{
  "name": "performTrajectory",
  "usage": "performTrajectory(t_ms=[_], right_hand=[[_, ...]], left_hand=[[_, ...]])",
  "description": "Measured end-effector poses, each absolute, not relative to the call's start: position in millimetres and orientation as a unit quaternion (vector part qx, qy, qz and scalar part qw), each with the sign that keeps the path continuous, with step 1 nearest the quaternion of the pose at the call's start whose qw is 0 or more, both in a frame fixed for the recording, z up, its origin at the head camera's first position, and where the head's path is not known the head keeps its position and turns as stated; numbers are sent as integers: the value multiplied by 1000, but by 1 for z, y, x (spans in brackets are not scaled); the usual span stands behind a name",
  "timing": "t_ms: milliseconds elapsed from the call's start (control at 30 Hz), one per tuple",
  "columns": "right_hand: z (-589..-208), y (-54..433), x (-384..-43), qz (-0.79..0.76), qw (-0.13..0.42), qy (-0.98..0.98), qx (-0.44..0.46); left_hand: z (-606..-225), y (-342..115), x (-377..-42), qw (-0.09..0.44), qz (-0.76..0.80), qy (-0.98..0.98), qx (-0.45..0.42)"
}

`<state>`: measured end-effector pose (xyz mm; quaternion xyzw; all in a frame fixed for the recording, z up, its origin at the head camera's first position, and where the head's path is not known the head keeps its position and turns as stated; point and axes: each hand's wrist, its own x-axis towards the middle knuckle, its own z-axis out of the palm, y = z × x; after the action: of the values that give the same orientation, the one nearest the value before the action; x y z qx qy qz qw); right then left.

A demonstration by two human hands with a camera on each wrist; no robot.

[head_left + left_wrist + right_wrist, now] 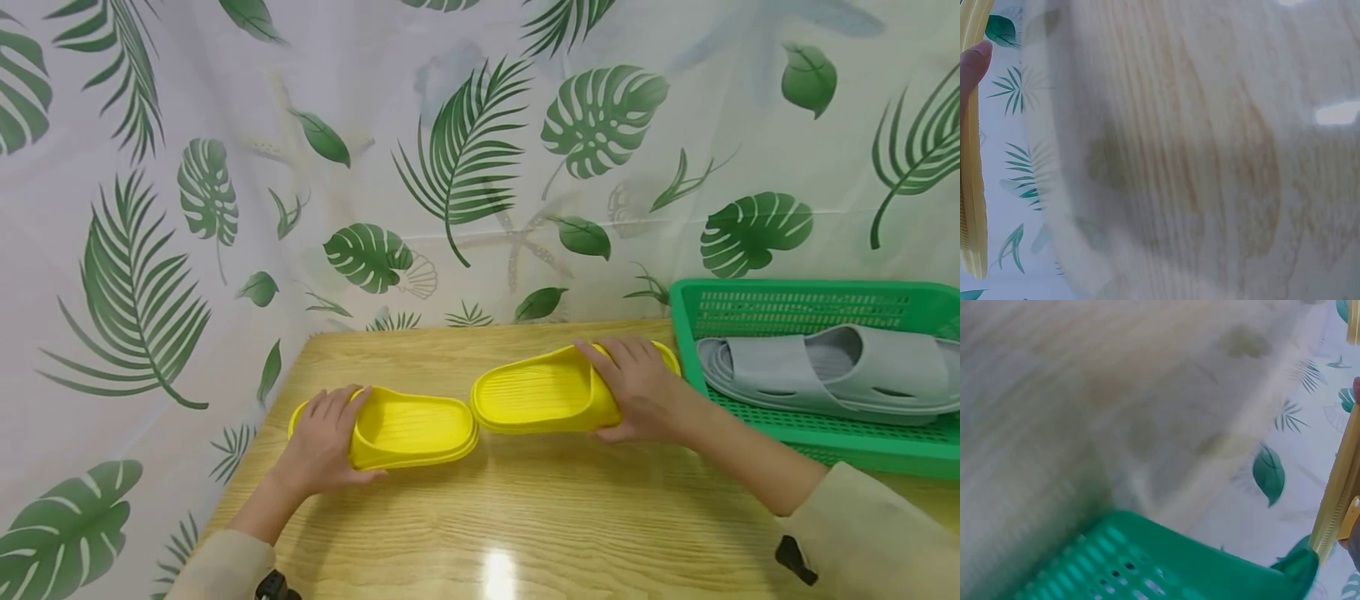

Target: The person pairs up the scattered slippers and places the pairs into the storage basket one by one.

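Observation:
In the head view, my left hand (322, 437) grips a yellow slipper (420, 429) across its upper, thumb at the near side. My right hand (645, 387) holds a second yellow slipper (532, 392) the same way, fingers over the top. The two slippers are held in line, their heel ends meeting at the middle, insoles facing me. Only the sole edge of the left slipper (974, 187) and a thumb (974, 65) show at the border of the left wrist view. The right slipper's edge (1335, 487) appears at the right of the right wrist view.
A green perforated basket (900, 458) stands on the right, close beside my right forearm, with grey slippers (892, 367) lying in it. Below my hands spreads the wood-grain table (480, 508). A leaf-patterned cloth (495, 275) hangs behind it and along the left.

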<state>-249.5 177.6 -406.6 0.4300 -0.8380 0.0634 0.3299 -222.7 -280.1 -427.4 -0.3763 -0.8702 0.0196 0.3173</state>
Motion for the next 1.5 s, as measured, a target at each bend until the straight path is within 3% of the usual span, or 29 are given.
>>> performTrajectory(t_ms=[1133,1500], right_hand=[[-374,225,-238,74,355,-836,411],[-370,240,-228,78,385,-820,416]], left_hand=[[-381,-248,-224,364,21,-850,-381],[-369,-238,-222,341,20,-862,-375]])
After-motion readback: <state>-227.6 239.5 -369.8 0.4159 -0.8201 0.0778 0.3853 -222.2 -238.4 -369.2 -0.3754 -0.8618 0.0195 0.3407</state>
